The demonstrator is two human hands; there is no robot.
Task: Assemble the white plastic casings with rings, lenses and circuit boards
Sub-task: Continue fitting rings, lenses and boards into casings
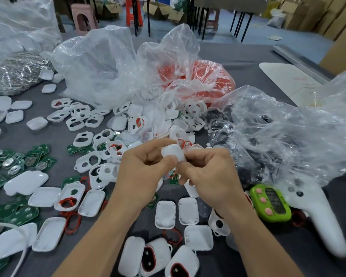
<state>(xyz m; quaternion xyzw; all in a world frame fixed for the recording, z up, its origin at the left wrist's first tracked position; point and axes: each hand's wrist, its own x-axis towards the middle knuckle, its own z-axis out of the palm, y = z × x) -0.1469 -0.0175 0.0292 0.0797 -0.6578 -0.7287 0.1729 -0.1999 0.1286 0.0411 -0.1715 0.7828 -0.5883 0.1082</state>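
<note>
Both my hands meet above the middle of the grey table on one white plastic casing [173,152]. My left hand [146,168] pinches it from the left with thumb and fingers. My right hand [206,168] grips its right side. A red ring [171,175] and a green circuit board [174,179] show just below my fingers. Loose white casing fronts [83,137] with holes, plain back shells [187,210] and more green circuit boards [31,159] with round metal cells lie all around. Two casings with red rings [155,256] lie at the near edge.
Clear plastic bags [112,64] pile up behind the parts, one holding red rings [214,76]. Another crumpled bag [288,132] fills the right side. A green timer [272,202] and a white controller [316,214] lie at the right. A bag of shiny metal parts [20,72] sits far left.
</note>
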